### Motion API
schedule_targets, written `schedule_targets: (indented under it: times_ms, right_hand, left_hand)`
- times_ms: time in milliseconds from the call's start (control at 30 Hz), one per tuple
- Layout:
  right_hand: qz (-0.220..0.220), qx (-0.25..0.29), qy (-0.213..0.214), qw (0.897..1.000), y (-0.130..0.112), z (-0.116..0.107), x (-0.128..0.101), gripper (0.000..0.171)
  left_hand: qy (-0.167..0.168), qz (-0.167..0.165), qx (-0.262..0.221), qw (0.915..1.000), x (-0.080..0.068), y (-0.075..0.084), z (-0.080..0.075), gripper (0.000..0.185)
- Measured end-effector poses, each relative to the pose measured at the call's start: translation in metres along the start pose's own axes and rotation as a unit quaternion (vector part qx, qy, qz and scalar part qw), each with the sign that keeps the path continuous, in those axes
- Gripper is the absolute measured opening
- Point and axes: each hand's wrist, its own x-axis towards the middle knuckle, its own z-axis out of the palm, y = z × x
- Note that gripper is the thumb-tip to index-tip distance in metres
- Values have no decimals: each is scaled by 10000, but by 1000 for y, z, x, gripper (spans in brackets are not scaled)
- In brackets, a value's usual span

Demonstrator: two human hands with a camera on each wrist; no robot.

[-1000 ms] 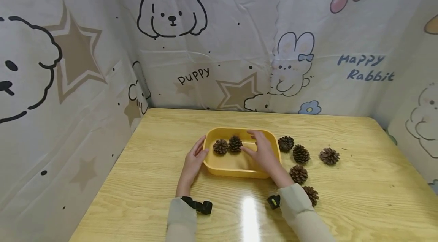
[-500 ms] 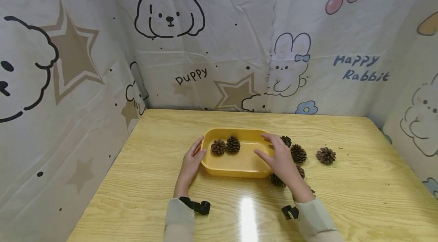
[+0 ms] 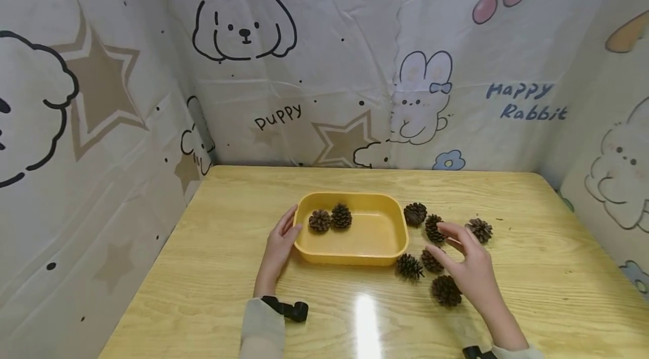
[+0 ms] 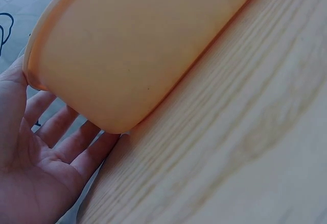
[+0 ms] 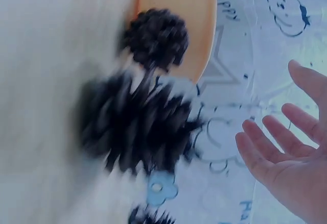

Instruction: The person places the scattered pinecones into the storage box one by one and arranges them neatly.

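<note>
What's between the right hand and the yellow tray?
In the head view, two pine cones lie on the table between the right hand and the yellow tray.

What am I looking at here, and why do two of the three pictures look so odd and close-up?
A person works at a wooden table with bare hands and wears three cameras. The wide picture comes from the head. The two close-ups come from the wrists, so they are tilted and partly blurred. A yellow tray holds two pine cones; six more pine cones lie on the table to its right. The left hand rests with straight fingers against the tray's left end, as the left wrist view confirms. The right hand is open among the loose cones and holds nothing.
</note>
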Motion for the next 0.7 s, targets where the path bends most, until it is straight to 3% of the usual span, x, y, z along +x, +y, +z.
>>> schedule_targets:
  times_ms: [367, 700]
  right_hand:
    - [721, -34, -205, 9972, 21, -20, -34, 44]
    - [971, 361, -712, 9921, 39, -26, -42, 49]
  left_hand:
    - [-61, 83, -13, 9999, -5, -7, 1, 52]
    - [8, 113, 11, 9999, -1, -3, 0, 53]
